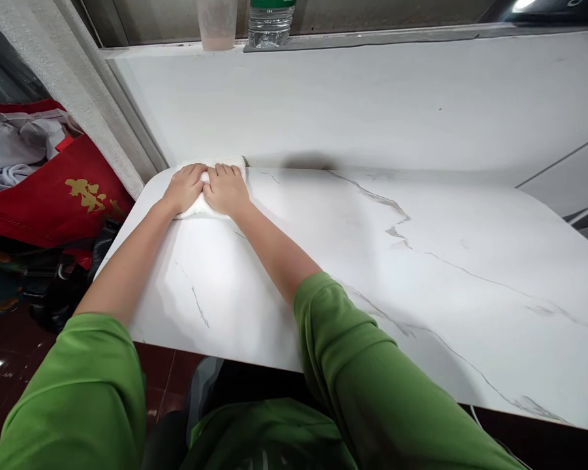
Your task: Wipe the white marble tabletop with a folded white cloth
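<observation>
A white cloth lies folded on the white marble-patterned table, at its far left corner by the wall. My left hand presses on the left part of the cloth, its fingers together and pointing away from me. Beside it, my right hand rests on the right part of the cloth with the fingers curled down over it. The two hands touch or nearly touch at the thumbs. Both palms hide much of the cloth, whose edges show behind and in front of the hands.
On the ledge above the wall stand a plastic cup and a water bottle. A red bag with white cloth in it sits left of the table. The white wall borders the table's far edge.
</observation>
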Demonstrator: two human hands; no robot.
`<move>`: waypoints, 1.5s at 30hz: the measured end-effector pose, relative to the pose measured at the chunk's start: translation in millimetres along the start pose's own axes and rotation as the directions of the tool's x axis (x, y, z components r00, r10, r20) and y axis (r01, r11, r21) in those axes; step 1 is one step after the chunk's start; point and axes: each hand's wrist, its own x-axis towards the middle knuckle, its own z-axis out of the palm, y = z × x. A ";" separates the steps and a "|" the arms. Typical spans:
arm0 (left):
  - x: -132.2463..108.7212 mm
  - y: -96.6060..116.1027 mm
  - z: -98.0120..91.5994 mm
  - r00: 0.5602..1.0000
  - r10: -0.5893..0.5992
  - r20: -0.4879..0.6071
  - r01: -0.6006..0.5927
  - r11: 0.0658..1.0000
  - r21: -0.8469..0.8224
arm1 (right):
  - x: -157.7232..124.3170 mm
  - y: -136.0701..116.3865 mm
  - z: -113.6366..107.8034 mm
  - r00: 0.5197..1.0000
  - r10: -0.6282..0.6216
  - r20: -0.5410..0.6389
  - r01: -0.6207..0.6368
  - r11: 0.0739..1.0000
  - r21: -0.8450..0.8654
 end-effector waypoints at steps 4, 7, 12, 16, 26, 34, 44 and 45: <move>-7.6 5.4 -3.1 1.000 -0.006 0.026 0.006 1.000 0.012 | -7.6 -2.6 -3.6 1.000 0.004 0.024 -0.003 1.000 -0.017; -19.5 11.5 -6.3 0.999 0.017 0.049 -0.017 1.000 0.008 | -19.1 -6.2 -8.3 1.000 -0.001 0.026 0.001 1.000 -0.014; -55.8 23.7 -12.1 0.998 0.019 0.056 -0.019 1.000 -0.004 | -48.9 -21.1 -21.8 0.998 -0.018 0.065 0.019 1.000 -0.018; -95.9 36.6 -20.7 0.998 0.026 0.055 -0.027 0.999 0.024 | -79.7 -42.0 -34.8 0.995 -0.040 0.094 0.040 0.999 0.001; -203.4 52.8 -52.4 0.999 -0.012 0.052 0.006 0.992 0.123 | -145.7 -108.7 -48.8 0.985 -0.151 0.081 0.144 0.985 0.092; -251.3 41.8 -70.7 0.997 -0.081 0.020 0.077 0.987 0.142 | -153.7 -144.3 -56.4 0.947 -0.271 0.170 0.253 0.960 0.122; -219.7 23.6 -70.4 0.990 -0.143 0.014 0.140 0.984 0.111 | -121.8 -135.3 -38.0 0.956 -0.275 0.104 0.256 0.952 0.166; -212.4 19.7 -69.3 0.990 -0.140 0.014 0.138 0.984 0.112 | -115.2 -133.4 -35.1 0.959 -0.267 0.096 0.249 0.954 0.167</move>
